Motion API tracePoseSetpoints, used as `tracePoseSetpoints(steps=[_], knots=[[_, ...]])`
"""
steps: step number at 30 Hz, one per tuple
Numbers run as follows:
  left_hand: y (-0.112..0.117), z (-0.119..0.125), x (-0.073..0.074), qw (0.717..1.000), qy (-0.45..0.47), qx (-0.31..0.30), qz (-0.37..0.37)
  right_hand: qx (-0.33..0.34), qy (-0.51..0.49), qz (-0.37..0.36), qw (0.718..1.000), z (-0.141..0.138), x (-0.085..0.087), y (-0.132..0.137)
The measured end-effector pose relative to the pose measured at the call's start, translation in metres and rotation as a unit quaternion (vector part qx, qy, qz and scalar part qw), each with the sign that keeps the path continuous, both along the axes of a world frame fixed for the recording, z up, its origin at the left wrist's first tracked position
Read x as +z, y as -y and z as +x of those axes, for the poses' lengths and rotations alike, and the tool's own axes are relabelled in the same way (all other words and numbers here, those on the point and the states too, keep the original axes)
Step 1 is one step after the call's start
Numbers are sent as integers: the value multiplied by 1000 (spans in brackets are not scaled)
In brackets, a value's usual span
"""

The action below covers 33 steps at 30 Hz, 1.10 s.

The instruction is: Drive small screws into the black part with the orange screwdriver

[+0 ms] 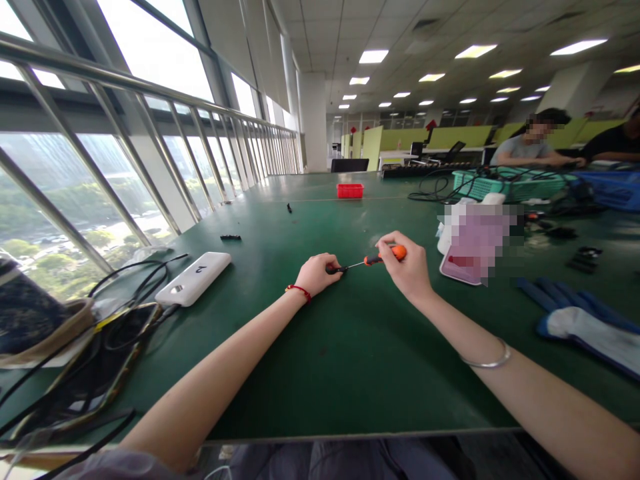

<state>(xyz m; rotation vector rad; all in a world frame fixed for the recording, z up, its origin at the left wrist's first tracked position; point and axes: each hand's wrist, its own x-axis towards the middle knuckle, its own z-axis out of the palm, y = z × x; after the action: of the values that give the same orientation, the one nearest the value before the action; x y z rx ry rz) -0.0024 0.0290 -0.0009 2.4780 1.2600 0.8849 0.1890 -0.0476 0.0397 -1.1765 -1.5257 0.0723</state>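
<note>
My right hand (pixel 409 268) is closed around the orange and black handle of a screwdriver (pixel 373 260). The metal shaft points left, its tip meeting a small black part (pixel 336 270). Fingers of my left hand (pixel 318 275) pinch that part just above the green tabletop (pixel 350 360); most of it is hidden by the fingers, so its kind does not show. Beyond my hands sits a small red plastic bin (pixel 350 191). Two little black pieces lie farther off: a flat strip (pixel 231 237) to the left and a smaller piece (pixel 289 208).
At left lie a white power bank (pixel 195 279), black cables and a phone-like slab (pixel 95 367). On the right are a pink-screened phone (pixel 467 247), blue-white gloves (pixel 585 327), a teal basket (pixel 515 183) and a blue basket (pixel 610 192). Two people sit at the far right.
</note>
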Motion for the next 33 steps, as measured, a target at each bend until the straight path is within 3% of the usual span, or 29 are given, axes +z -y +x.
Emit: tracePoseSetpoints(steps=[5,10,16,21,26,33], knots=[[-1,0,-1,1000,2,-1,2,26,-3,21,999,2,-2,0],[0,0,0,1000,4,-1,-2,-10,5,-10,1000,1,0,-1],[0,0,0,1000,3,-3,-1,22,3,17,1000,2,-1,-1],[-1,-1,-1,1000,2,-3,1,0,7,-23,1000,2,0,-1],[-2,-1,-1,1000,1,-6,0,29,10,16,999,3,-1,0],[-1,-1,-1,1000,3,-4,-4,-21,6,-22,1000,0,3,2]])
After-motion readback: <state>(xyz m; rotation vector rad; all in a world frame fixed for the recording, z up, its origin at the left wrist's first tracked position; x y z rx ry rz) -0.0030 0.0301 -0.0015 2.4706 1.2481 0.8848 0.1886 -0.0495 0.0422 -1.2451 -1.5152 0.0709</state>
